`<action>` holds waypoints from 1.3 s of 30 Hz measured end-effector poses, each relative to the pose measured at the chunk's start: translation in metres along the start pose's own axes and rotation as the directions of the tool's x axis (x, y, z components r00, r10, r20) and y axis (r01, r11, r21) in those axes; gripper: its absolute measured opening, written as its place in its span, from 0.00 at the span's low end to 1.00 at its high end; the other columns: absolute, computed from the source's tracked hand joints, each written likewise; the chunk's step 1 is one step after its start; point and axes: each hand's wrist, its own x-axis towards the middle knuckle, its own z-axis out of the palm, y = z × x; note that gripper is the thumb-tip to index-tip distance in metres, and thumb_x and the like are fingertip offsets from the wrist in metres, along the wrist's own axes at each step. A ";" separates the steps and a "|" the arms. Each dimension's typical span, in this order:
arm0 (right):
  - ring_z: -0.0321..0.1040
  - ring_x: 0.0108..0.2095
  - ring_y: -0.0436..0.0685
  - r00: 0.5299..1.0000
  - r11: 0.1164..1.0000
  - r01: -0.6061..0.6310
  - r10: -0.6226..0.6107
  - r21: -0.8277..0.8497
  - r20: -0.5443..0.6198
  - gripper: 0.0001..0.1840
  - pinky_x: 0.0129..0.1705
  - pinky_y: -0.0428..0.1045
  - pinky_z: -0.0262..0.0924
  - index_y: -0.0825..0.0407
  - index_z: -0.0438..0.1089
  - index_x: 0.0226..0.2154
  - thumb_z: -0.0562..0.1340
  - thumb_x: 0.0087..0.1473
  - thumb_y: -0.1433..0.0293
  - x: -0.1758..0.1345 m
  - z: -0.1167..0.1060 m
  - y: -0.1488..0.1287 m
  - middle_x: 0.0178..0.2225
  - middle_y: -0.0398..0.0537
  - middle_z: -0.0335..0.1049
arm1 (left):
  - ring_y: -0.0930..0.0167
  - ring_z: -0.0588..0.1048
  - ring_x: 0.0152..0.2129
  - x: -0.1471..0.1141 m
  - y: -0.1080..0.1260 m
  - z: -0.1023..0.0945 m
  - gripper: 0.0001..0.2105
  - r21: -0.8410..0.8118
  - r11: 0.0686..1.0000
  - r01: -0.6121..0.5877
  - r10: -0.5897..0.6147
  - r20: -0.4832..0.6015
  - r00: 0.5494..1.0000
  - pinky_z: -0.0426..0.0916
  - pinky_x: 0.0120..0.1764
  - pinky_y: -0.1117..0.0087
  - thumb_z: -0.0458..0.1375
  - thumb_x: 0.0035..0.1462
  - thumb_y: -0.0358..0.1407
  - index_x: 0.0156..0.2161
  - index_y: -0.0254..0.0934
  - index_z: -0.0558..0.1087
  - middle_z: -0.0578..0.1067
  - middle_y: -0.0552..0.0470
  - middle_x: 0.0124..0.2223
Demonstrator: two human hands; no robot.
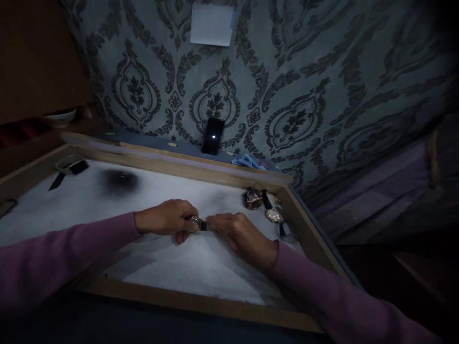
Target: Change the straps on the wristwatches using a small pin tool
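A wristwatch (195, 221) with a shiny case and a dark strap is held low over the white bottom of a wooden tray (201, 181). My left hand (167, 219) is closed around the case, its thumb and fingers pinching it. From the other side, my right hand (244, 235) has its fingers together on the strap end; its palm faces down and its fingertips are partly hidden. A short piece of dark strap shows between the two hands.
Along the tray's right wall lie a chunky brown-gold watch (253, 198), a round-faced watch (273, 215) and a dark looped watch (287, 231). A dark-faced watch (78, 166) sits in the far left corner. Behind the tray, a phone (213, 136) leans on the wall beside a blue cloth (249, 161).
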 end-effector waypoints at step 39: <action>0.62 0.26 0.51 0.979 0.950 0.139 -0.090 -0.280 0.181 0.14 0.29 0.46 0.52 0.57 0.68 0.37 0.51 0.55 0.85 0.004 -0.010 -0.001 0.29 0.48 0.70 | 0.73 0.73 0.19 0.003 -0.002 -0.004 0.09 -0.119 0.993 0.005 0.005 0.081 0.997 0.65 0.28 0.74 0.54 0.55 0.31 0.23 0.35 0.66 0.72 0.56 0.21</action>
